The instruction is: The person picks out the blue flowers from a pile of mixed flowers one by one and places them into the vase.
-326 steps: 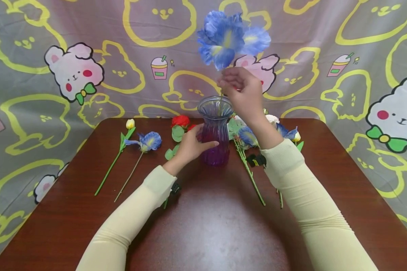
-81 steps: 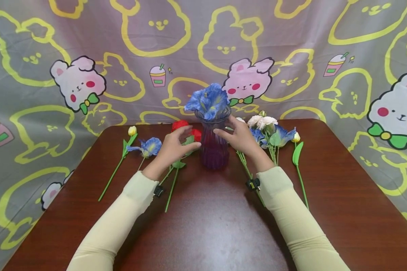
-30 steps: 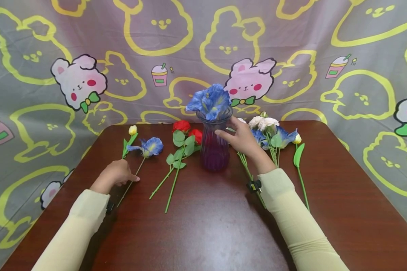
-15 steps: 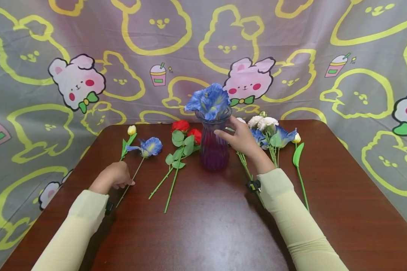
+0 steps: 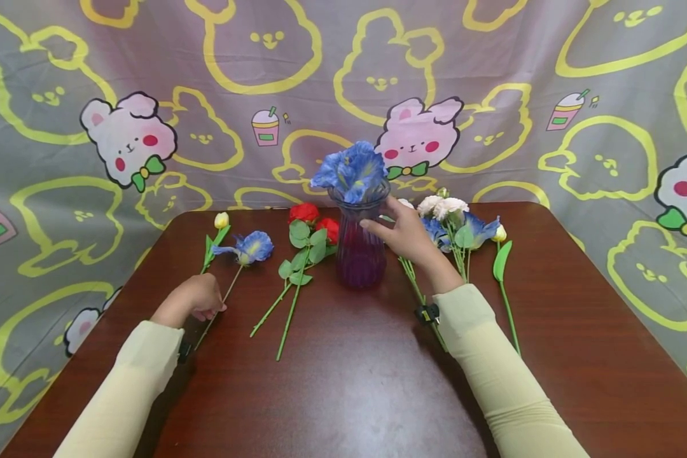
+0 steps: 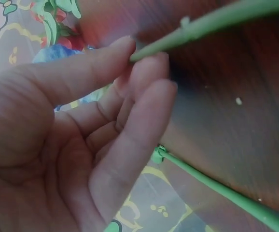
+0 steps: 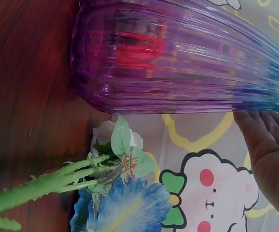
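Note:
My left hand (image 5: 193,298) is low over the table's left side, pinching the thin stem of a blue iris (image 5: 253,247) whose bloom lies away from me. In the left wrist view, thumb and forefinger meet on the green stem (image 6: 204,30). A ribbed glass vase (image 5: 360,254), purple below and bluish at the neck, stands upright with blue iris blooms (image 5: 352,170) sitting in its mouth. My right hand (image 5: 406,233) holds the vase by its neck from the right, thumb in front. The right wrist view has those fingers (image 7: 262,137) against the neck.
A yellow tulip (image 5: 221,221) lies at the far left, partly behind my left hand. Red roses (image 5: 303,214) with green leaves lie left of the vase. Right of it are white carnations (image 5: 450,208), another blue iris (image 5: 481,229) and a tulip (image 5: 499,234). A patterned curtain (image 5: 332,76) hangs behind.
Earlier my right hand lowered a blue iris into the vase while my left steadied it. My left hand then left the vase for the iris on the left; my right took the vase's neck.

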`<state>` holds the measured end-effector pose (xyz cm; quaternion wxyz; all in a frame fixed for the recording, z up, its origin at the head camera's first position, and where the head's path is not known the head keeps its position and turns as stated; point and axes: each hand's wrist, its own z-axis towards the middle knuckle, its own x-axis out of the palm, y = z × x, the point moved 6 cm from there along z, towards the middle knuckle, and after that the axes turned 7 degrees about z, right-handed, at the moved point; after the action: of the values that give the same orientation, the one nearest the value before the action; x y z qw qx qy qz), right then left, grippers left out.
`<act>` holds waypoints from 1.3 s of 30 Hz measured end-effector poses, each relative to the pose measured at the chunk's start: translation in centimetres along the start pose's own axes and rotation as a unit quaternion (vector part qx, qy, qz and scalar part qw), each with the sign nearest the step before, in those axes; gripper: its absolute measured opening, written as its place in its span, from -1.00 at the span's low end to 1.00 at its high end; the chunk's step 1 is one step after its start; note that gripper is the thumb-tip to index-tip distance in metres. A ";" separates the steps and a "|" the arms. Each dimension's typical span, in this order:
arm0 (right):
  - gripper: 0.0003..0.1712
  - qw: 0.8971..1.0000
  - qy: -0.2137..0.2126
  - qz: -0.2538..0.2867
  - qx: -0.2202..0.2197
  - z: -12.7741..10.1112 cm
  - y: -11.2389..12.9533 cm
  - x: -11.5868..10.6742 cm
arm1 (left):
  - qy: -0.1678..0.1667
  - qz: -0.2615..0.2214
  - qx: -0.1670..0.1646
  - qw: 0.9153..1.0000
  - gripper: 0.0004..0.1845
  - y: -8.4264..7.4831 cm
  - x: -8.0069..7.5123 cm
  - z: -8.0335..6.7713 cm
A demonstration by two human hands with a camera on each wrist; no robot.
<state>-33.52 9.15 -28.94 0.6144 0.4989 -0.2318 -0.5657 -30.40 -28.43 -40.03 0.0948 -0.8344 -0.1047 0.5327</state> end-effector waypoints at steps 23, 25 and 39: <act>-0.36 1.000 0.003 0.009 0.007 0.1 -0.2 0.1 | -0.093 -0.002 0.034 0.995 -0.75 -1.4 -1.7 -0.6; -0.37 1.000 0.003 0.008 0.006 0.2 -0.2 0.1 | -0.113 0.001 0.045 0.993 -0.76 -1.8 -2.0 -0.6; -0.36 1.000 -0.011 -0.001 0.005 1.4 -3.6 -0.6 | -0.240 -0.057 0.089 0.965 -0.81 -4.7 -3.4 -0.7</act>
<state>-36.54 9.68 -31.40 0.6085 0.4957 -0.2407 -0.5710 -31.49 -24.93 -35.52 0.1716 -0.6628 -0.1240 0.7183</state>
